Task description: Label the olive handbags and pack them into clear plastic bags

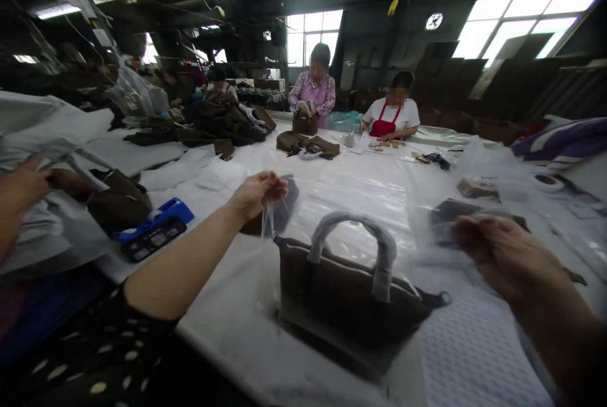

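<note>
A dark olive handbag (351,306) stands on the white table in front of me, its two handles (353,224) wrapped in pale film. My left hand (260,195) is closed in a pinch on the edge of a clear plastic bag (268,268), which hangs down along the handbag's left end. To the right, my right hand (507,252) is blurred, its fingers pinched together on clear film. Whether the handbag sits wholly inside the plastic is hard to make out. Its base is partly in shadow.
A blue tape dispenser (165,214) and another person's hand (23,186) with a brown bag (118,201) are at left. A tape roll (545,182) lies right. Across the white table (246,167), two people work beside more olive bags (308,145).
</note>
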Motion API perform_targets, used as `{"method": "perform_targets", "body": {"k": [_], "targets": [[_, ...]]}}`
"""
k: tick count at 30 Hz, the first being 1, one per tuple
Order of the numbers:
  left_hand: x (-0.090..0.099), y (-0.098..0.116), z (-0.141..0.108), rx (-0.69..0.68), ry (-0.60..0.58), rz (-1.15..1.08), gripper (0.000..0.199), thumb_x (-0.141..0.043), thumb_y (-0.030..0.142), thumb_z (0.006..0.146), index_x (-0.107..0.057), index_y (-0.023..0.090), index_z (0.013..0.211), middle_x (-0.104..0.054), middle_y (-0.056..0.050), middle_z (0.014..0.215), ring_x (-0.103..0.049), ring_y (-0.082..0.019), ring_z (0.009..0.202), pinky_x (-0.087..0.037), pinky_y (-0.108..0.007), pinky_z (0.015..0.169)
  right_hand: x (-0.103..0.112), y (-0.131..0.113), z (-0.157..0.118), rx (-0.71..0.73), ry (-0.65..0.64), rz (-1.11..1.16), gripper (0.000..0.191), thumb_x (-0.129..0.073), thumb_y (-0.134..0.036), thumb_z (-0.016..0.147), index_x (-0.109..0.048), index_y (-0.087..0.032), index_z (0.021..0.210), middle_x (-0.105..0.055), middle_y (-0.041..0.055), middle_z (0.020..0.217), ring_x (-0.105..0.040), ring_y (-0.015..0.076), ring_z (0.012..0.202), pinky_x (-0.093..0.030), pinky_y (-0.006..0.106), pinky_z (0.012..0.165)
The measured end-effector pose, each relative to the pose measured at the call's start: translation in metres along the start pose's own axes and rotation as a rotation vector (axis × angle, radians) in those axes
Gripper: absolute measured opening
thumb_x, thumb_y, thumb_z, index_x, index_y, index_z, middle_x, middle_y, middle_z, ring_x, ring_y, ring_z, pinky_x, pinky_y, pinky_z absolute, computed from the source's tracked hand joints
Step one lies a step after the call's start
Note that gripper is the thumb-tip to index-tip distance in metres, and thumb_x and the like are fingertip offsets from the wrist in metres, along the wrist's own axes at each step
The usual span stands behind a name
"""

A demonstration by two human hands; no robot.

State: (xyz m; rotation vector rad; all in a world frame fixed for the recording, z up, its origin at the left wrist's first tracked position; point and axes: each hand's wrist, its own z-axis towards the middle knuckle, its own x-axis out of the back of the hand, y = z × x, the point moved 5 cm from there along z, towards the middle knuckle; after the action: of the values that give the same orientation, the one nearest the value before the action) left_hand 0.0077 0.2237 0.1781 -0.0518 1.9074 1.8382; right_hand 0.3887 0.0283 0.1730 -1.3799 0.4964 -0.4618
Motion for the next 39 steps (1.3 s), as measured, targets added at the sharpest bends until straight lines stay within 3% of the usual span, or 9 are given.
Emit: {"method": "perform_targets", "body": {"k": [3,7,10,15,18,25,28,33,39], "targets": [[-0.02,0.024,0.025,-0.089,-0.032,0.014,0.025,-0.069,0.03,0.076,-0.052,0.014,0.071,-0.069,-0.006,0.074,-0.063,-0.012,0.057,-0.052,-0.026,0.062,-0.004,-0.02,0.033,-0.043,0.077,0.145,0.019,-0.068,-0.035,0.07,-0.053,-0.024,0.07,-0.061,-0.003,0.069,-0.062,0.0119,0.065,-0.054,0.029,0.08],[-0.029,0.038,0.009,-0.224,-0.242,0.099,0.035,-0.074,0.043,0.067,-0.053,0.015,0.07,-0.069,-0.004,0.069,-0.064,-0.014,0.063,-0.05,-0.025,0.066,0.019,-0.02,0.023,0.014,0.078,0.23,0.02,-0.072,-0.032,0.068,-0.054,-0.025,0.073,-0.059,-0.003,0.07,-0.06,0.0101,0.064,-0.054,0.02,0.069],[-0.011,-0.008,-0.024,-0.073,-0.369,0.295,0.038,-0.069,0.049,0.07,-0.057,0.013,0.069,-0.069,-0.006,0.068,-0.063,-0.015,0.065,-0.048,-0.025,0.067,0.04,0.034,-0.012,-0.071,-0.065,0.137,0.026,-0.072,-0.04,0.067,-0.051,-0.026,0.075,-0.059,-0.0011,0.067,-0.06,0.0144,0.062,-0.054,0.025,0.061],[0.032,-0.131,-0.087,0.356,-0.338,0.457,0.05,-0.059,0.063,0.071,-0.053,0.014,0.069,-0.068,-0.007,0.068,-0.062,-0.018,0.063,-0.046,-0.03,0.068,0.053,0.151,-0.084,-0.346,-0.18,0.024,0.037,-0.068,-0.051,0.067,-0.046,-0.024,0.077,-0.059,-0.0015,0.062,-0.057,0.0167,0.058,-0.05,0.031,0.058],[0.047,-0.176,-0.123,0.491,-0.362,0.511,0.054,-0.053,0.068,0.071,-0.051,0.014,0.068,-0.067,-0.006,0.067,-0.062,-0.019,0.064,-0.046,-0.032,0.069,0.055,0.189,-0.127,-0.39,-0.173,-0.026,0.038,-0.062,-0.057,0.069,-0.044,-0.024,0.074,-0.057,-0.0021,0.056,-0.055,0.0177,0.053,-0.046,0.032,0.055],[0.054,-0.189,-0.167,0.583,-0.468,0.796,0.053,-0.044,0.067,0.075,-0.052,0.015,0.067,-0.065,-0.006,0.071,-0.06,-0.019,0.07,-0.045,-0.031,0.073,0.054,0.234,-0.197,-0.459,-0.32,-0.042,0.035,-0.048,-0.06,0.077,-0.044,-0.028,0.09,-0.06,-0.0026,0.055,-0.056,0.0206,0.054,-0.044,0.035,0.059],[0.043,-0.173,-0.179,0.628,-0.673,1.143,0.039,-0.046,0.05,0.08,-0.062,0.015,0.077,-0.066,-0.006,0.079,-0.06,-0.022,0.079,-0.045,-0.033,0.078,0.057,0.234,-0.214,-0.469,-0.46,-0.055,0.035,-0.046,-0.057,0.08,-0.048,-0.027,0.097,-0.064,-0.0001,0.062,-0.061,0.0227,0.063,-0.047,0.039,0.067],[-0.016,-0.133,-0.155,0.594,-0.953,1.514,0.047,-0.06,0.022,0.066,-0.06,0.031,0.113,-0.06,-0.001,0.117,-0.054,-0.027,0.11,-0.038,-0.037,0.098,0.096,0.203,-0.226,-0.379,-0.485,-0.081,0.043,-0.061,-0.044,0.075,-0.056,-0.024,0.112,-0.06,0.0092,0.116,-0.053,0.0262,0.111,-0.038,0.043,0.098],[-0.189,-0.153,-0.124,0.082,-1.059,1.29,0.025,-0.047,0.028,0.085,-0.061,0.027,0.106,-0.064,-0.002,0.106,-0.059,-0.02,0.097,-0.045,-0.028,0.088,0.166,0.205,-0.188,-0.345,0.172,-0.181,0.037,-0.054,-0.048,0.081,-0.055,-0.02,0.106,-0.062,0.0097,0.105,-0.057,0.0231,0.103,-0.043,0.04,0.094]]}}
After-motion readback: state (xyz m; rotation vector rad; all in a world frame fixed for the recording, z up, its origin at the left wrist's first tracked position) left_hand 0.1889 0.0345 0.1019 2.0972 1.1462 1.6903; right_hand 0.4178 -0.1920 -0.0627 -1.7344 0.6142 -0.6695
